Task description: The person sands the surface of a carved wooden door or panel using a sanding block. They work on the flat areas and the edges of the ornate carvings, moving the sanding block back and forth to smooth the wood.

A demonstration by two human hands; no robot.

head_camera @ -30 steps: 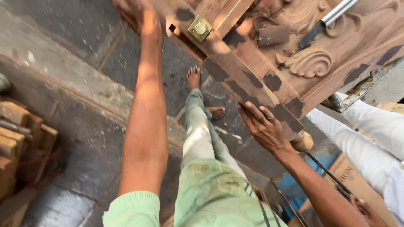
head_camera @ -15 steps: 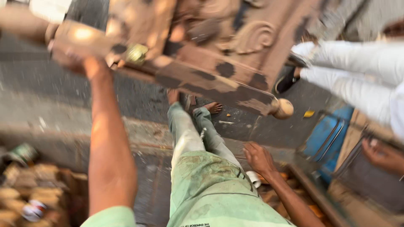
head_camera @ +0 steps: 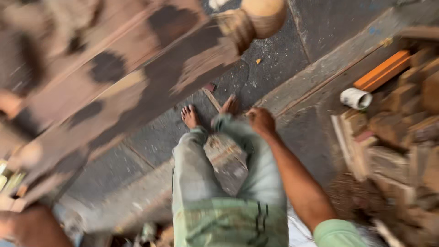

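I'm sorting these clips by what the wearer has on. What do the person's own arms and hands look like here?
Both hands are bare, with no gloves, rings or watch to be seen. The right hand is at the end of a bare forearm, with a short pale green sleeve near the bottom edge. The left hand is blurred and cut off at the lower left corner; no sleeve shows on that side.

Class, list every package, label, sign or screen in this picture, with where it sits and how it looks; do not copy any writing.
No package, label, sign or screen shows clearly.
White roll: at the right, by the stacked wood blocks; short white cylinder, open end; too blurred to tell whether it is packaging.
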